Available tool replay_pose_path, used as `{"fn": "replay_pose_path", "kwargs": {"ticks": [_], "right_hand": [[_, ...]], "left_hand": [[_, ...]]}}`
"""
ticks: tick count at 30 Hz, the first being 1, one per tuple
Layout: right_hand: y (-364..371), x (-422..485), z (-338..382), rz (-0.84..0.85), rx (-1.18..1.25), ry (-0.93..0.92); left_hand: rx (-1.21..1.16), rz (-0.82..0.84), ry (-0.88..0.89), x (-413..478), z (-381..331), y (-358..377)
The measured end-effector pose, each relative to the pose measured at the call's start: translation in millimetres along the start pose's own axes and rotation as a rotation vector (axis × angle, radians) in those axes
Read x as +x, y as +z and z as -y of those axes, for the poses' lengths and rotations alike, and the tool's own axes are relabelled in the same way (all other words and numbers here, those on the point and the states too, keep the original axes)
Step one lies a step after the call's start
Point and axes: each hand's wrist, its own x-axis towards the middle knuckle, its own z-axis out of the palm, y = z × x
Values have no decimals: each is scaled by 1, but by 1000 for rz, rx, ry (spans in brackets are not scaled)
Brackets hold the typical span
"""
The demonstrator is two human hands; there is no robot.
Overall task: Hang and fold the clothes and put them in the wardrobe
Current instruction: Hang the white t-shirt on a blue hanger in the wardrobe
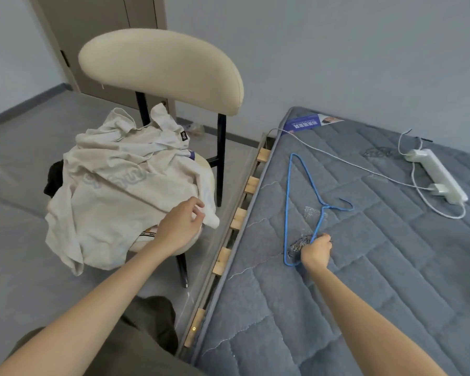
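A grey floor [25, 147] runs along the left, with pale walls and a brown door [98, 36] behind. On the floor stands a chair [160, 69] with a cream backrest and dark legs. Heaped on its seat is a crumpled off-white garment [114, 185], with a dark piece of clothing [53, 179] showing at its left edge. To the right, just beside the chair, lies a grey quilted mattress [364, 267] on a frame of wooden slats [239, 218]. A white power strip [437, 175] with its cord lies near the far right edge, well apart from the hands.

The left arm reaches forward and left across the gap toward the chair. The left hand [181, 226] is at the lower right edge of the garment, fingers [197, 206] curled and pinching a fold of the cloth.

The right arm stretches forward over the mattress. The right hand [316, 251] is closed around the lower wire of a blue hanger [288, 191], which lies flat on the mattress, its hook [346, 203] pointing right and its long corner pointing away toward the wall.
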Motion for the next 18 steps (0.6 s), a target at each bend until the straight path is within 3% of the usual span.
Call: {"fn": "replay_pose_path", "kwargs": {"ticks": [4,10,13,15,18], "right_hand": [[-8,10,4,162,10,67],[-5,10,9,243,40,113],[-3,3,13,316,339,146],[-3,0,14,298,472,171],[-5,-7,13,168,472,90]], "left_hand": [[-25,27,32,-2,-8,8],[-31,39,57,-6,-19,9],[-39,39,61,-9,-23,5],[-44,35,56,-11,-25,3],[-41,35,66,-15,-30,-1]]}}
